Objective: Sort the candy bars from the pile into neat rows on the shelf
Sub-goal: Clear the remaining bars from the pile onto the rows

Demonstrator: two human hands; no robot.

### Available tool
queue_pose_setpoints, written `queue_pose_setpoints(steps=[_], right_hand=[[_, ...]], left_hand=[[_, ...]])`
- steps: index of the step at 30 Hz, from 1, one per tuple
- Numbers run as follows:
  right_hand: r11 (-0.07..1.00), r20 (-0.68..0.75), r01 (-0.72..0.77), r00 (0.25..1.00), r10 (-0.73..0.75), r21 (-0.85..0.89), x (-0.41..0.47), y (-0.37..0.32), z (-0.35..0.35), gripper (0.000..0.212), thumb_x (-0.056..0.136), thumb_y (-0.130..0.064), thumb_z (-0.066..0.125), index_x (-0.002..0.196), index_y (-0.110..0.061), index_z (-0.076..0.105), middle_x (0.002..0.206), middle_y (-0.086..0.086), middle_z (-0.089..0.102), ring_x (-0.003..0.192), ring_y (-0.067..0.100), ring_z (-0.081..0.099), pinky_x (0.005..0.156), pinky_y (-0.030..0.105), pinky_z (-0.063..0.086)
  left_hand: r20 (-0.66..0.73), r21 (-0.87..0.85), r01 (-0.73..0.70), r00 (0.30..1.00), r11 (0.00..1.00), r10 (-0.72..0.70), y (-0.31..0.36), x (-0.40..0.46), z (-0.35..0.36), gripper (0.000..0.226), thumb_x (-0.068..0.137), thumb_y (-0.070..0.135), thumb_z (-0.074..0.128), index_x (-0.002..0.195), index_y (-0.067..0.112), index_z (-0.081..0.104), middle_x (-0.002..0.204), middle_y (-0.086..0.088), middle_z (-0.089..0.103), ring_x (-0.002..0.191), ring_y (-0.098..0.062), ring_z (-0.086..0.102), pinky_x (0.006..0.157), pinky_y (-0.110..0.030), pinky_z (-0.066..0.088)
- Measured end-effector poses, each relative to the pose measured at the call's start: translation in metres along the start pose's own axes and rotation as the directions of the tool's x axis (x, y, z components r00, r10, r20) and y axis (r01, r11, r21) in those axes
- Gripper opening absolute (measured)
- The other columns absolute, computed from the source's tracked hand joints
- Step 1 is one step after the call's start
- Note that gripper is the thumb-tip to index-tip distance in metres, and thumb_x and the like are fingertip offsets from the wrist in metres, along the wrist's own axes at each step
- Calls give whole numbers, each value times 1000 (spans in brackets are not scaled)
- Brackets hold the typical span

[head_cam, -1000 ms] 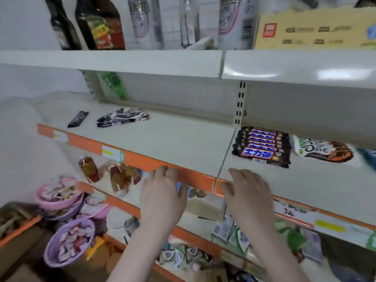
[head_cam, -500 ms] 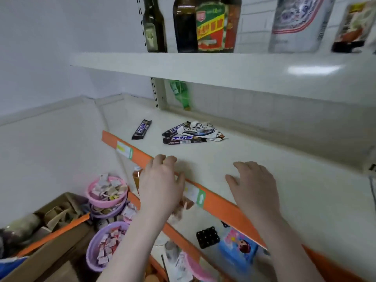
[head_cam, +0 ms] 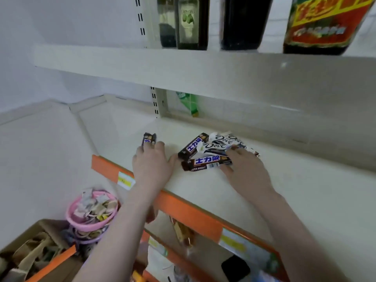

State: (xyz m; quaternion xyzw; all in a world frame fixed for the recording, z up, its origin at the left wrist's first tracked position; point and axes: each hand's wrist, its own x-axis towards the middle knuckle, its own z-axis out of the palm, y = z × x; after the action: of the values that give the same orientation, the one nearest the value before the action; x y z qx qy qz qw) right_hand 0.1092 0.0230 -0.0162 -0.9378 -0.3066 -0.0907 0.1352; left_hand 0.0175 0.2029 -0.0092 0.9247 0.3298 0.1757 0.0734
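Note:
A small pile of candy bars lies on the cream shelf point(head_cam: 203, 192): two brown bars with blue-and-white lettering point(head_cam: 206, 162) point(head_cam: 193, 146) and several white Dove packs point(head_cam: 219, 143). My right hand point(head_cam: 244, 171) rests on the pile's right side, fingers spread over the Dove packs, thumb at the front brown bar's end. A single brown bar point(head_cam: 149, 138) lies apart to the left. My left hand point(head_cam: 152, 165) lies flat on the shelf with its fingertips on that bar's near end; whether it grips the bar is unclear.
An orange price strip point(head_cam: 183, 208) edges the shelf front. Dark bottles point(head_cam: 192, 23) stand on the shelf above, a green bottle point(head_cam: 189, 102) lies at the back. Below left are pink baskets of small sweets point(head_cam: 91, 212) and a cardboard box point(head_cam: 30, 251).
The view has swung left, away from the sorted rows. Both hands have moved from the orange shelf edge forward onto the shelf, the left to the single bar, the right onto the pile.

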Motion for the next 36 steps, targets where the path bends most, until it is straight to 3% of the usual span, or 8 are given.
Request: queue_pose_setpoints(steps=[8, 11, 14, 17, 22, 27, 30, 36], right_hand=[[995, 11, -44, 999, 45, -86, 42, -17, 21, 40, 96, -37, 36, 132, -21, 43, 134, 3, 49, 125, 23, 42, 101, 36, 31], [988, 27, -82, 996, 86, -128, 44, -16, 25, 38, 97, -38, 33, 132, -29, 43, 135, -2, 50, 126, 22, 42, 102, 38, 29], [975, 29, -109, 993, 117, -196, 45, -14, 25, 34, 96, -38, 33, 125, -30, 49, 126, -3, 55, 119, 24, 46, 97, 40, 32], [963, 12, -144, 988, 151, -228, 42, -10, 25, 32, 95, -38, 37, 120, -28, 54, 123, -2, 56, 115, 24, 46, 94, 39, 34], [966, -42, -244, 970, 241, -83, 32, -4, 21, 29, 92, -34, 45, 118, -29, 57, 124, 2, 57, 113, 28, 47, 92, 39, 34], [947, -27, -317, 947, 319, 42, 25, 1, 17, 35, 89, -27, 53, 124, -29, 53, 129, 3, 54, 115, 29, 45, 93, 38, 34], [920, 14, -374, 927, 375, 116, 21, 5, 15, 43, 85, -26, 58, 127, -24, 52, 119, 12, 56, 112, 32, 46, 93, 39, 38], [863, 53, -456, 889, 456, 218, 10, 17, 11, 32, 79, -25, 64, 107, -11, 63, 102, 17, 56, 100, 36, 51, 79, 33, 39]], left_hand=[[141, 120, -4, 990, 993, -14, -43, 61, 31, 63, 89, 58, 40, 128, 9, 42, 125, -19, 49, 117, -36, 45, 95, -42, 36], [200, 83, 10, 979, 996, -27, -47, 71, 38, 60, 87, 53, 44, 126, 8, 40, 126, -20, 50, 117, -36, 45, 95, -41, 35], [156, 19, -34, 987, 999, 31, -46, 77, 40, 50, 86, 39, 49, 122, 6, 41, 119, -18, 54, 111, -36, 48, 90, -41, 39], [184, -153, -29, 981, 988, 57, -40, 87, 39, 37, 84, 30, 55, 109, 5, 44, 110, -17, 56, 103, -35, 51, 80, -38, 42], [362, -269, 12, 928, 963, 90, -32, 94, 40, 30, 73, 35, 65, 84, 10, 53, 75, -3, 58, 64, -17, 54, 48, -24, 35], [389, -485, 71, 910, 872, 142, -22, 92, 38, 18, 74, 28, 64, 80, 11, 59, 67, 0, 58, 60, -12, 54, 48, -23, 36], [416, -593, 88, 884, 800, 211, -5, 91, 34, 16, 76, 26, 63, 82, 12, 62, 69, 1, 60, 63, -12, 57, 51, -24, 38], [400, -585, 2, 870, 811, 287, 35, 89, 40, 28, 76, 28, 62, 92, 5, 63, 89, -11, 64, 70, -18, 59, 52, -24, 40]])
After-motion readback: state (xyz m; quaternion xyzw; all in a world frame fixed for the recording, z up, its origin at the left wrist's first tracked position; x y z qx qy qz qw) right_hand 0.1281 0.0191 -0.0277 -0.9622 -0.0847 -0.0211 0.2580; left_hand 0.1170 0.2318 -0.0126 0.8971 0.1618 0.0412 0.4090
